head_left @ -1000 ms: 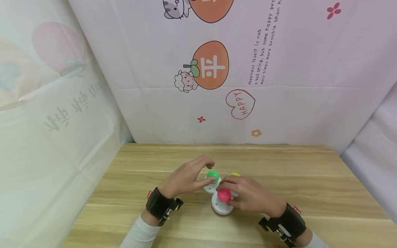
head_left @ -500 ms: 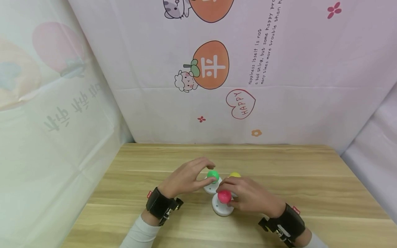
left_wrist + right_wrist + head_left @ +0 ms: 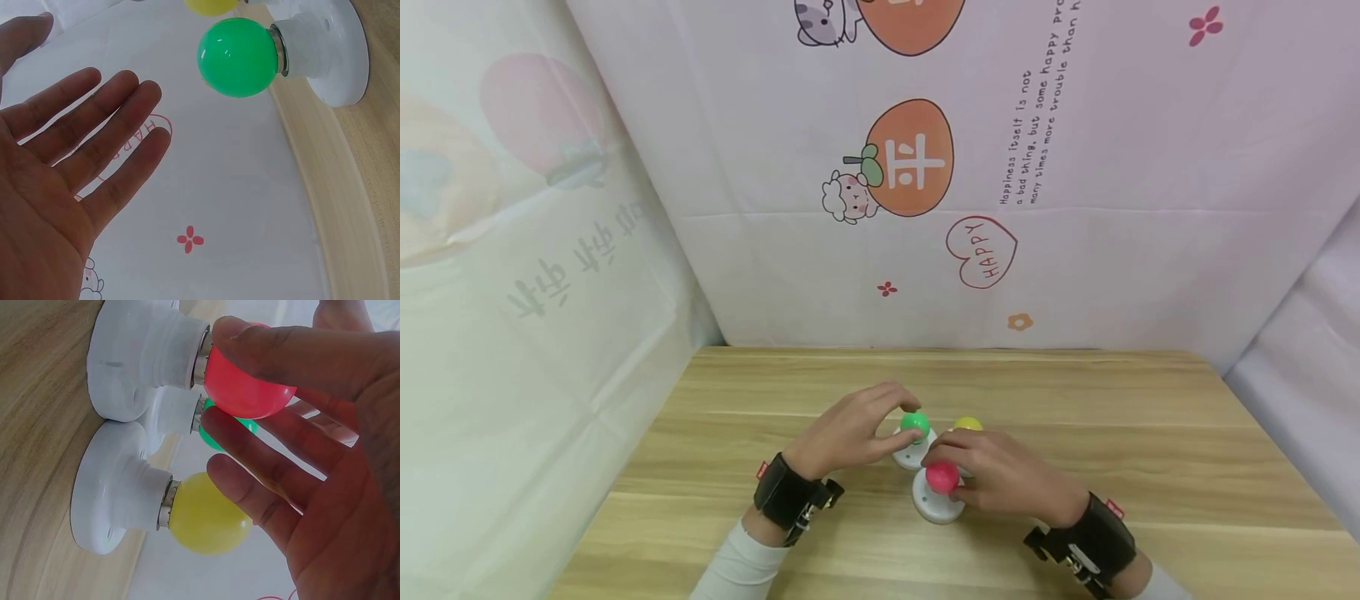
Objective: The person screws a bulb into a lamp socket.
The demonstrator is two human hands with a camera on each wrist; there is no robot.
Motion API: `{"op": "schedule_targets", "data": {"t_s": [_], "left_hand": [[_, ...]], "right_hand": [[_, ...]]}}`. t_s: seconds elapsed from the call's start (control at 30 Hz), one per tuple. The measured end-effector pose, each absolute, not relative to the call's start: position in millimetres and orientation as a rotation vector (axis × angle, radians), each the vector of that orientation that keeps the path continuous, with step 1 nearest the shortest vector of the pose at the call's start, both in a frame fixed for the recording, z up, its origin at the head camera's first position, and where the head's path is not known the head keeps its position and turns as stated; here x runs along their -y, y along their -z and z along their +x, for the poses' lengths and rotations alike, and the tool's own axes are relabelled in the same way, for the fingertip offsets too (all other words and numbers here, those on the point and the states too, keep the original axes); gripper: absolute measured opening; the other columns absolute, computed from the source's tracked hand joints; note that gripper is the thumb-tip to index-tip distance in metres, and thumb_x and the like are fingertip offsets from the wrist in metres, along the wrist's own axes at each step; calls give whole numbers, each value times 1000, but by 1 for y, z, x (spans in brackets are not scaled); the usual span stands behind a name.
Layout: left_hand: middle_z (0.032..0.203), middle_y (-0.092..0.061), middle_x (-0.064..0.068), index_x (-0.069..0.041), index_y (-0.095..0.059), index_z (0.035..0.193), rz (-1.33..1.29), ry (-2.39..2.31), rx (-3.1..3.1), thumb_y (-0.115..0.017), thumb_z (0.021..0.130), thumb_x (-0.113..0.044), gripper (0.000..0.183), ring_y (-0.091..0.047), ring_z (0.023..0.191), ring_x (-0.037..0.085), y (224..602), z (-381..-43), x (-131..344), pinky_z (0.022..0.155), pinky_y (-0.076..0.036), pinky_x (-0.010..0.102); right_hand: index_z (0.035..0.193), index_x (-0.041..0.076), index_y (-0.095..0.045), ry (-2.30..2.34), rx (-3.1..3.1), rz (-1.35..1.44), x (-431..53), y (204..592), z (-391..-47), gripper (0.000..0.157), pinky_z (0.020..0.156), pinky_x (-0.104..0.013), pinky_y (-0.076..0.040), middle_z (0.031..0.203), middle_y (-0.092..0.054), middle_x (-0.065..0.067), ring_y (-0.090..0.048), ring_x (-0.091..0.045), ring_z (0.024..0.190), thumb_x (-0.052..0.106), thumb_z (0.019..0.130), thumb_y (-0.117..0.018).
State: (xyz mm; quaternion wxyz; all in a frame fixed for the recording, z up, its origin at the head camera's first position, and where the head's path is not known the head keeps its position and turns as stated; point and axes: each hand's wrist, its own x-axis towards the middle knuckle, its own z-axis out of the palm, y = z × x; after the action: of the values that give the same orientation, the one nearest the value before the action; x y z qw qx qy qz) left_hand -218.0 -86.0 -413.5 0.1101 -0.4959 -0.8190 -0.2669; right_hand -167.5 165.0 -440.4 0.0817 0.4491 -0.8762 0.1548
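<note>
A red light bulb (image 3: 942,477) sits in a round white lamp holder (image 3: 936,507) on the table. My right hand (image 3: 1011,475) pinches this bulb between thumb and fingers, as the right wrist view shows. A green bulb (image 3: 237,57) stands in another white holder (image 3: 342,53). Beside it, my left hand (image 3: 853,429) has its fingers extended and apart from the glass. Close to the right hand's lower fingers is a yellow bulb (image 3: 209,515) in a third holder (image 3: 106,494); the right hand partly hides both in the head view.
The three holders stand close together on a wood-grain table (image 3: 760,533). Behind the table hangs a white printed cloth (image 3: 775,250), with more pale cloth (image 3: 587,375) on the left side and on the right (image 3: 1307,358).
The red bulb and its holder have shifted very slightly toward me. My left fingertips have dipped a little toward the green bulb. The right hand keeps its grip with little movement.
</note>
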Motion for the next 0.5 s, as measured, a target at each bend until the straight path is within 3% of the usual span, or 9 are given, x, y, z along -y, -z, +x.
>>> {"op": "schedule_targets", "data": {"t_s": [0.37,0.5], "left_hand": [[105,-63,-1,-11,-62,112,-1466,806,2411,-64,92,-33,30,-59,97,10,415,-217,87,84,-52,23],[106,-63,-2,-12,-62,112,-1454,793,2410,-64,92,-33,29,-56,98,6,415,-218,88,84,-52,24]], "right_hand": [[114,22,-66,-445,2565,1353,-162,441,-167,50,81,-32,-54,113,-60,11,-54,-6,102,19,68,-83],[118,19,-64,-448,2539,1361,-163,437,-166,53,85,-34,-53,118,-59,8,-53,-9,106,23,68,-83]]}}
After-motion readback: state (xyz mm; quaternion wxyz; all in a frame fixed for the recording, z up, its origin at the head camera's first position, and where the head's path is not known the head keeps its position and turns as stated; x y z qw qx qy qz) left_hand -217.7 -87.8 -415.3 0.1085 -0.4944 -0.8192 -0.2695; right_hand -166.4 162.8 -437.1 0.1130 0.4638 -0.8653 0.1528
